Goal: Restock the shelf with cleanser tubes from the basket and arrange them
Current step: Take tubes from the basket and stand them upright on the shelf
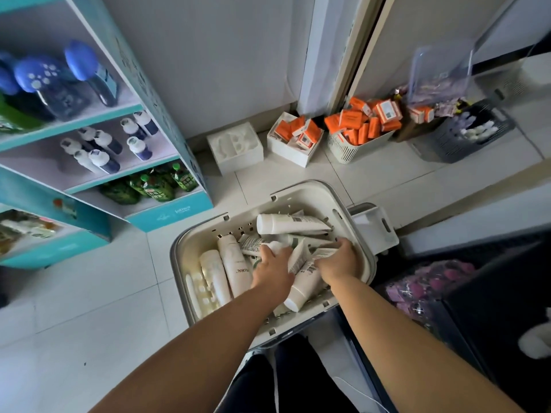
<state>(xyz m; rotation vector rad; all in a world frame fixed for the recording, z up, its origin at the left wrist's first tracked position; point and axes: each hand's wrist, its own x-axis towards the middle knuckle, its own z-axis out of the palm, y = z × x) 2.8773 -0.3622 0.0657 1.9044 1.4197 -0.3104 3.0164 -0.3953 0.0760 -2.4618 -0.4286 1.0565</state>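
Several white cleanser tubes lie jumbled at all angles in a cream plastic basket on the tiled floor, directly below the camera, with the teal shelf unit standing to the left and slightly farther off. Both of a person's bare hands are down among the tubes. The left hand curls over a tube near the middle of the heap, its fingers closed round the cap end; the right hand grips the crimped, barcode-printed end of another tube that slants toward the near rim. Neither tube has been lifted clear of the pile.

Gathering well here probably means taking each tube by its body rather than its thin crimped tail, since the smooth plastic looks likely to slip, and drawing it out along its own length so the tubes lying across it are not dragged over the basket's edge. Turning the caps the same way while still at the basket would ease the arranging later.

On the shelf unit, blue-capped bottles fill the middle tier and green pouches the one below. Orange cartons fill bins along the far wall, beside a dark crate at the far right.
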